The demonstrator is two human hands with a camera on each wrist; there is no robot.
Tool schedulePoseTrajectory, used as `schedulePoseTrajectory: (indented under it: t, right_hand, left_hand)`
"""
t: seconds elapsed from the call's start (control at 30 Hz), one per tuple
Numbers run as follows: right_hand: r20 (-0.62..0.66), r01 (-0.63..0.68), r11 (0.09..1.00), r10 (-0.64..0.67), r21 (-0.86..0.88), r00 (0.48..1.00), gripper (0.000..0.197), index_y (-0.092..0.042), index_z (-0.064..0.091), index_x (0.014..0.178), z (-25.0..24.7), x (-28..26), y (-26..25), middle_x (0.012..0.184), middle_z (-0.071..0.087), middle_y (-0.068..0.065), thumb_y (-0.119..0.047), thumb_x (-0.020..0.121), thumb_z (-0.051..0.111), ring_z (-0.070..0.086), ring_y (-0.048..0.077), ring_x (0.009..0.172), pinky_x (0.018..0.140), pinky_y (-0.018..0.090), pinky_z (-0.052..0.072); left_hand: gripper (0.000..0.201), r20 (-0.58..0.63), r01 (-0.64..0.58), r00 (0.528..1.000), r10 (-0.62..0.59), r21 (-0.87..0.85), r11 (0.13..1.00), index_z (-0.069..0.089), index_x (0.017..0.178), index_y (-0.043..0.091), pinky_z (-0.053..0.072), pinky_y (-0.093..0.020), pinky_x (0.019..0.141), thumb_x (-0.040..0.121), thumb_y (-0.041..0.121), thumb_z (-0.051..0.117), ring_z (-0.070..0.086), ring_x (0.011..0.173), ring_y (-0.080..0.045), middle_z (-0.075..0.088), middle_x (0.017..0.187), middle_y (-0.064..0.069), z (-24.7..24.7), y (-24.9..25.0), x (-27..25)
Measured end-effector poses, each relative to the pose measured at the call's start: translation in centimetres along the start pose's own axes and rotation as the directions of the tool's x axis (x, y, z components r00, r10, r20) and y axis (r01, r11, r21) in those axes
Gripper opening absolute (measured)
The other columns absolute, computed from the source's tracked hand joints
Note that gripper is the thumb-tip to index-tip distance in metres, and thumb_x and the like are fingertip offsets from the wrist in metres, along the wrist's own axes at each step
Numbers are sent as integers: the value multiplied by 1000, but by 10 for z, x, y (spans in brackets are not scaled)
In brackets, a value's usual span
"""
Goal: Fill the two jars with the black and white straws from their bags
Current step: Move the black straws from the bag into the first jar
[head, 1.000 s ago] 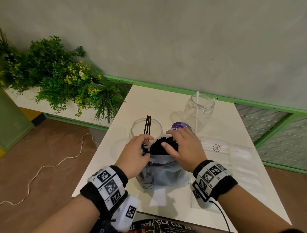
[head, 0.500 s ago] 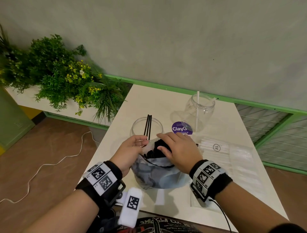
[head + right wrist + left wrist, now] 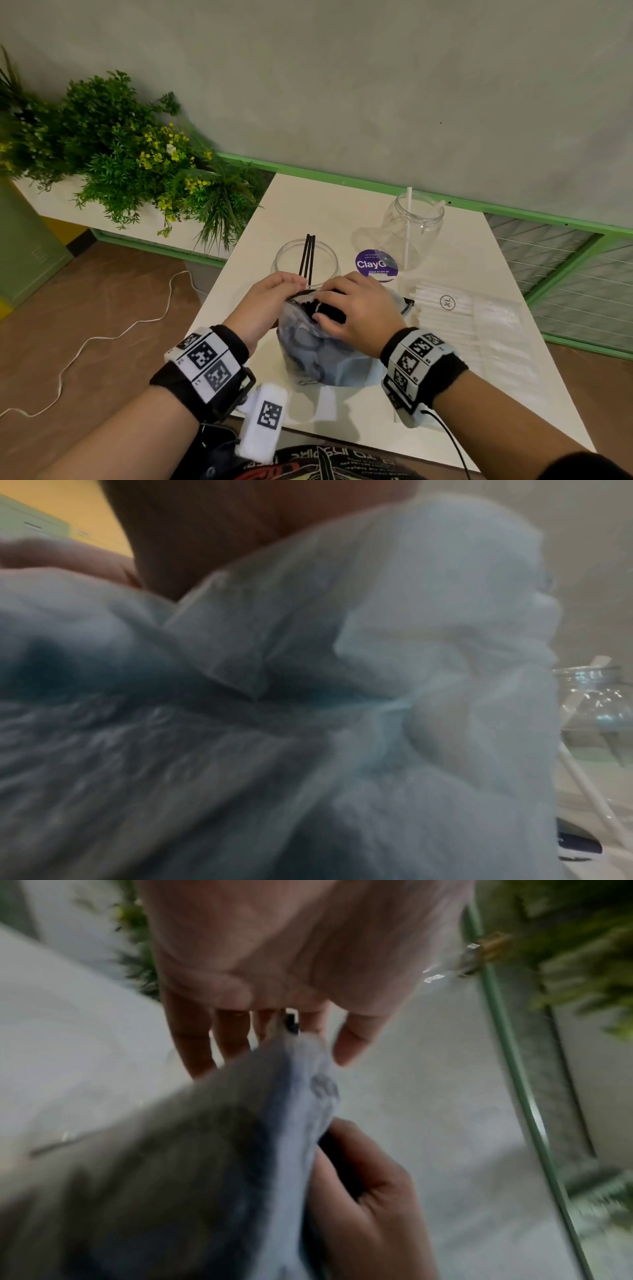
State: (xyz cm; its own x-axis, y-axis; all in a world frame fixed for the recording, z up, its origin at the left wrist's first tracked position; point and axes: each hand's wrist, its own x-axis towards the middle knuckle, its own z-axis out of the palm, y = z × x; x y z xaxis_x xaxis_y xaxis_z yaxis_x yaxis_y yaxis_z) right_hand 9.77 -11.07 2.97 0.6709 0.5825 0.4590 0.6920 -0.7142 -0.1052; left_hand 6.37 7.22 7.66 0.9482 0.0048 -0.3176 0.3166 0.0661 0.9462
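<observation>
A translucent bag of black straws (image 3: 318, 359) stands crumpled at the table's near middle. My left hand (image 3: 291, 286) pinches the left side of its mouth. My right hand (image 3: 323, 308) reaches into the opening, fingers and thumb curled round the black straws (image 3: 310, 306). Just behind stands a clear jar (image 3: 286, 260) holding three black straws (image 3: 307, 255). A second clear jar (image 3: 416, 222) at the back holds one white straw (image 3: 407, 233). The bag of white straws (image 3: 479, 322) lies flat to the right. In the left wrist view the left hand (image 3: 301, 1031) holds the bag (image 3: 205, 1150); the right wrist view is filled by the blurred bag (image 3: 342, 696).
A purple round sticker (image 3: 376, 264) lies between the jars. The white table (image 3: 308, 205) meets a green rail and wall at the back. A planter of green plants (image 3: 130, 161) stands to the left, and a white cable (image 3: 102, 339) runs over the floor.
The bag has slumped lower and its straw tops show less. My right hand has gone deeper into the mouth and curled round the straws; my left hand keeps hold of the rim.
</observation>
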Motion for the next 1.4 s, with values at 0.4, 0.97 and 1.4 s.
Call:
schedulePoseTrajectory:
  t: [0.4, 0.97, 1.4]
  right_hand:
    - [53, -11, 1000, 10, 26, 999, 32, -33, 59, 124, -2, 3, 1, 109, 63, -9, -34, 96, 43, 55, 18, 96, 76, 39, 49]
    - [21, -80, 990, 78, 112, 997, 33, -28, 68, 104, 2, 8, -13, 98, 62, -9, -48, 82, 55, 54, 17, 86, 69, 40, 48]
    - [120, -134, 989, 126, 64, 985, 36, -24, 62, 106, -21, 0, 15, 111, 60, -8, -51, 87, 47, 53, 17, 102, 88, 40, 44]
  left_hand:
    - [29, 121, -273, 962, 246, 508, 817, 57, 80, 16, 54, -26, 61, 68, 13, 83, 56, 71, -10, 60, 81, 3, -19, -8, -2]
    - [20, 183, -270, 958, 222, 311, 911, 61, 89, 19, 48, -23, 79, 72, 21, 72, 59, 86, -8, 63, 96, 4, -15, -11, 6]
    - [20, 124, -186, 981, 149, 380, 906, 60, 95, 28, 42, -23, 65, 84, 15, 69, 58, 81, -13, 58, 97, 7, -29, -20, 12]
